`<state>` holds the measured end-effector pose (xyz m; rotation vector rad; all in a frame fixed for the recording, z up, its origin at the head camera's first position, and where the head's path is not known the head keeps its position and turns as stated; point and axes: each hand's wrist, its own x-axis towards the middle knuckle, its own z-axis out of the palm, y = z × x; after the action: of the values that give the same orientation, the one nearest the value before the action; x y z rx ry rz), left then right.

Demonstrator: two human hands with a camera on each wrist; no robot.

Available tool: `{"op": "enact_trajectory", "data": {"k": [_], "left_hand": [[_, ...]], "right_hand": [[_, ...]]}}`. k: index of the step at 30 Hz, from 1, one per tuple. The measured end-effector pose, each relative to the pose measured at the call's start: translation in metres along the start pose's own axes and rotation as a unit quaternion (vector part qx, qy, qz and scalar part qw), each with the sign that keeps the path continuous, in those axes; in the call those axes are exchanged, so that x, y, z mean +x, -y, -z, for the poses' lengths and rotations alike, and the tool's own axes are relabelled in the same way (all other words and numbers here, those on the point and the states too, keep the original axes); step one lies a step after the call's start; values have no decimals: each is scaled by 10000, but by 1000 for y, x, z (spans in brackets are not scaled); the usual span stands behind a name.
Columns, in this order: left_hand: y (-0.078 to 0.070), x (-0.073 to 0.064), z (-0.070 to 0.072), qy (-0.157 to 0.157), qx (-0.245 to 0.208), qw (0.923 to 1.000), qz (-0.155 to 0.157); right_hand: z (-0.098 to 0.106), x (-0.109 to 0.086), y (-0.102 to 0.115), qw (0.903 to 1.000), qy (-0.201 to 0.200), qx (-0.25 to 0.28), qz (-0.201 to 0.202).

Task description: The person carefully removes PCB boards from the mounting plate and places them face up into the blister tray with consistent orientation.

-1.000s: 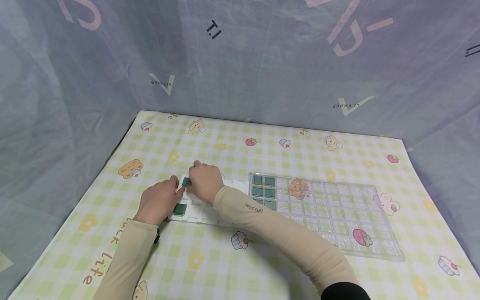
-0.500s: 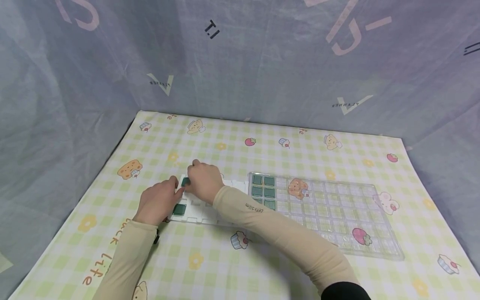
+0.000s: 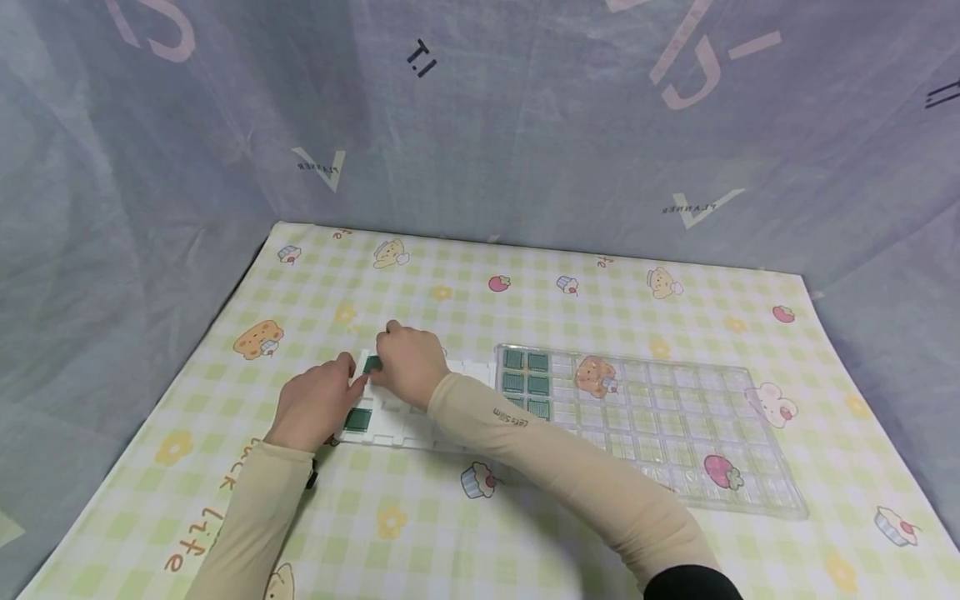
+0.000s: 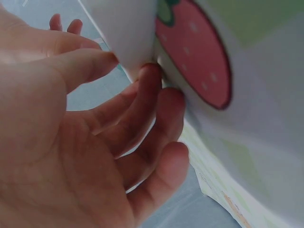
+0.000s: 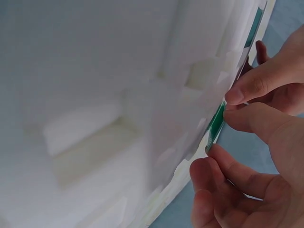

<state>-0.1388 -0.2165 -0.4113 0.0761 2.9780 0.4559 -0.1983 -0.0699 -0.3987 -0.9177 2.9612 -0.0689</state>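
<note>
A white tray (image 3: pixel 393 423) with shallow recesses lies at the left of the table. At its far left corner my right hand (image 3: pixel 412 362) pinches a small green circuit board (image 5: pixel 217 122) between thumb and forefinger. My left hand (image 3: pixel 313 404) grips the tray's left edge, its thumb over the top close beside that board and its fingertips (image 4: pixel 151 76) against the edge near the cloth. A second green board (image 3: pixel 357 420) sits in the near left recess of the tray. My right forearm hides part of the tray.
Right of the white tray lies a long clear plastic tray (image 3: pixel 667 423) divided into many compartments. Several green boards (image 3: pixel 538 385) fill its left columns; my right sleeve (image 3: pixel 562 467) crosses over its near left part. A checked cloth (image 3: pixel 420 550) covers the table, with a grey curtain (image 3: pixel 480 125) behind.
Both hands stay nearly in place at the tray's left end. The whole view has shifted very slightly.
</note>
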Motion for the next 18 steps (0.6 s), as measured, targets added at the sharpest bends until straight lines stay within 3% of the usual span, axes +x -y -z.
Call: {"op": "enact_trajectory", "data": {"k": [18], "left_hand": [[0,1,0,36,59,10000,9]], "right_hand": [[7,-20,-12,9998,-142,96,-74]]}}
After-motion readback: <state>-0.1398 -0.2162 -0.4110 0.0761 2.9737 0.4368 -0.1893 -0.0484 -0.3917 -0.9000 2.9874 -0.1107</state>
